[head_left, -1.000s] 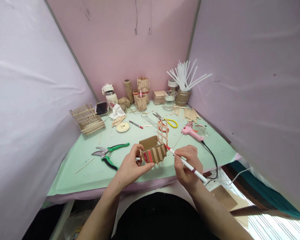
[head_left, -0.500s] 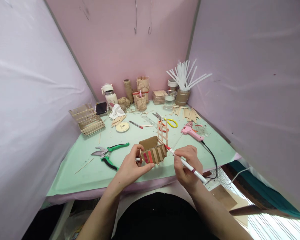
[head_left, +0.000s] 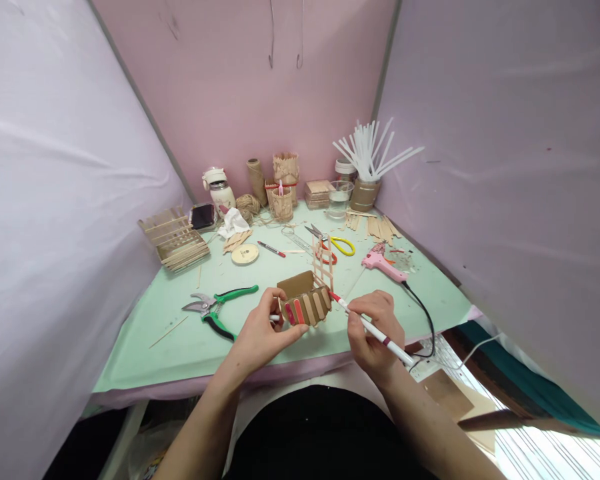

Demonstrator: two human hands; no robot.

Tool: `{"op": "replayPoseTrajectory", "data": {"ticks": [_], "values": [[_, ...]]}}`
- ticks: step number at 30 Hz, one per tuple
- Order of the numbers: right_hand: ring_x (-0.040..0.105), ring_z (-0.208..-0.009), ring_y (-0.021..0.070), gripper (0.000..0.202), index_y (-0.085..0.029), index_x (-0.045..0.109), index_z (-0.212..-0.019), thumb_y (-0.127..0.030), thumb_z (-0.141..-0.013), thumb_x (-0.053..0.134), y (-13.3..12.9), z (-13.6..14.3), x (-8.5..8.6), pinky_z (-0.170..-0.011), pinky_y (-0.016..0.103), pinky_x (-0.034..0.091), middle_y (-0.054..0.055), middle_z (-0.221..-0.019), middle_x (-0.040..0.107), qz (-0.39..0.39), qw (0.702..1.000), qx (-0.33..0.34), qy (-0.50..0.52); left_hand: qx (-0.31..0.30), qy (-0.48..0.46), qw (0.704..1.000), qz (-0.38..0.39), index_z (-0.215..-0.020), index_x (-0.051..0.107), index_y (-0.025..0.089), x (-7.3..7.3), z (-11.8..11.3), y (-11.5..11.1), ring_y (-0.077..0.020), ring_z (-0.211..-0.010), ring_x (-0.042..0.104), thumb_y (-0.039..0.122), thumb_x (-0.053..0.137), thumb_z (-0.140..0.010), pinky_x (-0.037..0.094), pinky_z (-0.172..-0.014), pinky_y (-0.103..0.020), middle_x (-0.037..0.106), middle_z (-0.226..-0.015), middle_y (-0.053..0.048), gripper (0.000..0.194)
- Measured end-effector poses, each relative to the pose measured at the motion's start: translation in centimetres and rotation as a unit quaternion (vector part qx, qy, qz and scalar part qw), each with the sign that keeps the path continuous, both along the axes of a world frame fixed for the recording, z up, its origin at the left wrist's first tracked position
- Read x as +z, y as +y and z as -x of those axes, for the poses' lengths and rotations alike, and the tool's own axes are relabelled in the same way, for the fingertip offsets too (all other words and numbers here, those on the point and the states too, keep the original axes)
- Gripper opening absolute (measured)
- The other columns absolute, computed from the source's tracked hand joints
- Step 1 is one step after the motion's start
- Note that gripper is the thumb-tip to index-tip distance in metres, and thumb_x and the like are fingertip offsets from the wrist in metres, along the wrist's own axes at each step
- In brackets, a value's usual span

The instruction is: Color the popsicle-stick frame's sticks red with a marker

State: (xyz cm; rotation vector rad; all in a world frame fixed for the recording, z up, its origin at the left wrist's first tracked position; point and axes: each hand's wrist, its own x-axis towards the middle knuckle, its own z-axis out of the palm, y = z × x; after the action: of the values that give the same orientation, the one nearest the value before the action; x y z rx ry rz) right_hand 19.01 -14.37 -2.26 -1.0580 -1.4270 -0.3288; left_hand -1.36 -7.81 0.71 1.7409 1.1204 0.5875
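Note:
My left hand point(head_left: 274, 327) grips the left end of a small cardboard box point(head_left: 296, 285), its thumb along the lower front edge. Short wooden sticks line the box's front; the two leftmost are coloured dark red and coral, the others bare. A lattice of thin sticks point(head_left: 323, 261) rises from its right end. A white cylindrical piece point(head_left: 275, 319), perhaps a pen cap, shows at my left fingers. In my right hand point(head_left: 377, 330) is a white marker pen point(head_left: 375, 331) with a red tip end, pointing at the box's right edge; whether it touches is unclear.
Green-handled pruning shears point(head_left: 215, 308) lie left of the box. Beyond it are scissors point(head_left: 333, 241), a red pen point(head_left: 271, 249) and a round lid point(head_left: 245, 254). A pink glue gun point(head_left: 384, 264) with a black cord is at right; a stick rack point(head_left: 175, 241) stands at left.
The box and its lattice have shifted very slightly to the left and tilted a little. Both hands keep their grips, and the marker stays near the box's right edge.

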Motion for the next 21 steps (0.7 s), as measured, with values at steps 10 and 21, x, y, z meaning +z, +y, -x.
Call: {"op": "replayPoseTrajectory", "data": {"ticks": [10, 21], "values": [[0.06, -0.066, 0.0147, 0.016, -0.021, 0.058, -0.093, -0.007, -0.084, 0.056, 0.0, 0.14, 0.16, -0.076, 0.038, 0.042, -0.002, -0.075, 0.064, -0.006, 1.0, -0.001, 0.003, 0.008, 0.0, 1.0, -0.005, -0.106, 0.041, 0.026, -0.21, 0.09, 0.09, -0.0081, -0.061, 0.043, 0.041, 0.076, -0.075, 0.039, -0.058, -0.023, 0.053, -0.085, 0.007, 0.05], [0.06, -0.064, 0.0153, 0.018, -0.023, 0.058, -0.093, -0.008, -0.084, 0.056, 0.0, 0.11, 0.09, -0.075, 0.038, 0.043, -0.002, -0.073, 0.065, -0.002, 1.0, -0.009, 0.006, 0.006, -0.005, 1.0, -0.007, -0.107, 0.042, 0.025, -0.16, 0.04, 0.01, -0.0081, -0.06, 0.043, 0.041, 0.076, -0.075, 0.039, -0.058, -0.023, 0.053, -0.084, 0.006, 0.049]]}}
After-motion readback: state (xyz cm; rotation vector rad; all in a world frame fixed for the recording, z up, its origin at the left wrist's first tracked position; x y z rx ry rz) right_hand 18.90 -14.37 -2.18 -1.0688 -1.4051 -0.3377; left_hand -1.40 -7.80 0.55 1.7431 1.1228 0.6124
